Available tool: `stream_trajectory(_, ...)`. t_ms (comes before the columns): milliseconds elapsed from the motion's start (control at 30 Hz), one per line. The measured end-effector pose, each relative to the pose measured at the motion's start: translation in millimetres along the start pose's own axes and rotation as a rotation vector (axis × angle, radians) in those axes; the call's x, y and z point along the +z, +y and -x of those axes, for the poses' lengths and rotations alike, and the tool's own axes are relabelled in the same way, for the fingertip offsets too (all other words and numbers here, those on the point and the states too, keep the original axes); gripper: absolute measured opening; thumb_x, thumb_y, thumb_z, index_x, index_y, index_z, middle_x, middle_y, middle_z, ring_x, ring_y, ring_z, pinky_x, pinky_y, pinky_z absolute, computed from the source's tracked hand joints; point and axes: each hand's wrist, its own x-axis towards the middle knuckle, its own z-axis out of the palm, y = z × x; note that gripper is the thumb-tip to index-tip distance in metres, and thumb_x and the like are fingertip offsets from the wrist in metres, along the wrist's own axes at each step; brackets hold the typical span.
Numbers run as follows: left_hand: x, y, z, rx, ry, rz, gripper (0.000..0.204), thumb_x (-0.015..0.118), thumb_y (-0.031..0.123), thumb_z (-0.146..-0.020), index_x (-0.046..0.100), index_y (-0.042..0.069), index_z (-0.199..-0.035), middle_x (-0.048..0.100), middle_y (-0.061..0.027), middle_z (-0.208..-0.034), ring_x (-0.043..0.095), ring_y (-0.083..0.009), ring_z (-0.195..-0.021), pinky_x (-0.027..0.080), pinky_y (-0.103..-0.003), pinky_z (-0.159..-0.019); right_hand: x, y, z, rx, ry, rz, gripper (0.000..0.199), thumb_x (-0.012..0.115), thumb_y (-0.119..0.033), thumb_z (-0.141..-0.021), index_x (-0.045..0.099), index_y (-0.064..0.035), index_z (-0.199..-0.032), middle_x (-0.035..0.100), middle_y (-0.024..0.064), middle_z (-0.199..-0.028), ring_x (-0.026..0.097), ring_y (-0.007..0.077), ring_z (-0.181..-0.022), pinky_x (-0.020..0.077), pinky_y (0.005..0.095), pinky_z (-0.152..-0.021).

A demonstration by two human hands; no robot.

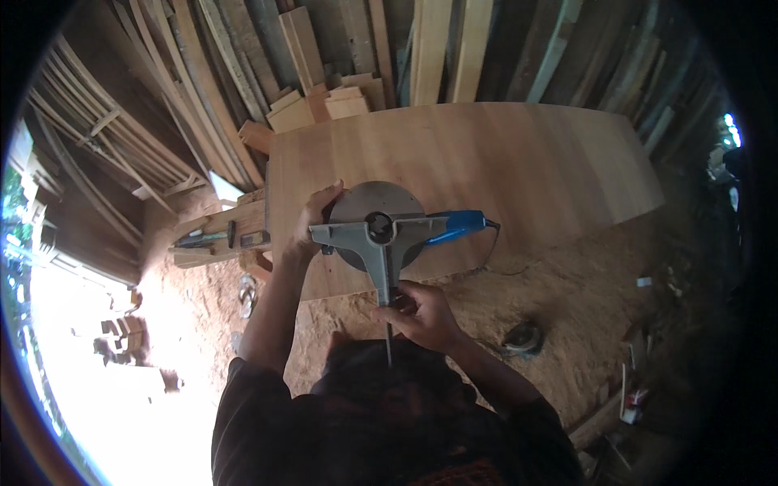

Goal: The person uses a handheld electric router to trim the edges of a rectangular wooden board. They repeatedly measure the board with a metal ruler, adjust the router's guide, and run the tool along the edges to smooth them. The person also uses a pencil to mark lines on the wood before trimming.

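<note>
A corded router [411, 194] is tipped so that its round grey base faces me, over the near part of the wooden panel [502, 162]. Its blue handle [464, 226] points right, and a dark cord leaves its end. Across the base lies a grey T-shaped edge guide [379, 257], with a notch around the dark centre hole and a thin rod toward my body. My left hand [318, 212] grips the router at its left side; most of the fingers are hidden behind it. My right hand [421, 314] is closed around the guide's stem near the rod.
Boards [433, 53] lean along the back wall, and short wood blocks [344, 101] are stacked behind the panel. At left, a hammer [207, 237] lies on a low plank bench [253, 217]. Sawdust [567, 267] covers the ground, where a dark round object [523, 338] sits at right.
</note>
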Motion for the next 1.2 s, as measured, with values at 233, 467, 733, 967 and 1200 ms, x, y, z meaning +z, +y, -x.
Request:
stream_trajectory(233, -11.3, 12.2, -25.9, -0.123, -0.017, -0.052, 0.055, 0.058, 0.053, -0.104, 0.073, 0.0, -0.105, 0.073, -0.0092, -0.091, 0.068, -0.0174, -0.082, 0.055, -0.033, -0.078, -6.7, 4.2, -40.3, 0.05, -0.354, -0.04, 0.034, 0.083, -0.027, -0.093, 0.072, 0.0018, -0.109, 0.078, 0.0133, -0.092, 0.079, 0.0208, -0.08, 0.0617, 0.0332, -0.074)
stream_trajectory(467, -38.9, -0.5, -35.6, -0.142, -0.065, -0.017, 0.061, 0.057, 0.056, -0.105, 0.073, -0.003, -0.107, 0.074, -0.011, -0.094, 0.069, -0.0168, -0.084, 0.055, -0.031, -0.079, 0.7, 5.4, -43.6, -0.017, -0.365, 0.075, 0.035, 0.083, -0.029, -0.093, 0.071, 0.0, -0.108, 0.077, 0.0119, -0.086, 0.078, 0.0207, -0.074, 0.0604, 0.0321, -0.069)
stream_trajectory(733, -34.7, -5.5, -27.4, 0.179, 0.124, 0.039, 0.057, 0.055, 0.049, -0.107, 0.068, -0.003, -0.126, 0.073, -0.0128, -0.114, 0.069, -0.0197, -0.1, 0.052, -0.034, -0.094, -28.8, -11.0, -36.7, -0.115, -0.159, 0.239, 0.034, 0.083, -0.028, -0.093, 0.073, -0.0013, -0.111, 0.077, 0.0123, -0.098, 0.077, 0.0182, -0.083, 0.0598, 0.0331, -0.071)
stream_trajectory(967, -38.6, -63.6, 85.7, 0.269, 0.457, -0.072, 0.055, 0.055, 0.049, -0.108, 0.062, 0.002, -0.136, 0.069, -0.0111, -0.122, 0.067, -0.0203, -0.104, 0.054, -0.036, -0.091, -103.0, -17.5, -54.2, -0.322, 0.374, 0.769, 0.026, 0.078, -0.02, -0.094, 0.073, -0.0041, -0.114, 0.073, 0.0118, -0.105, 0.069, 0.0197, -0.098, 0.0542, 0.0347, -0.085)
stream_trajectory(1200, -128.6, -151.1, 100.0, 0.288, 0.821, -0.337, 0.037, 0.072, 0.03, -0.101, 0.066, 0.005, -0.127, 0.072, -0.0067, -0.111, 0.07, -0.0183, -0.097, 0.055, -0.033, -0.084, -100.0, 28.3, -32.0, 0.067, 0.326, 0.525, 0.029, 0.074, -0.022, -0.097, 0.07, 0.0014, -0.113, 0.071, 0.0164, -0.108, 0.068, 0.0288, -0.102, 0.0515, 0.0409, -0.089)
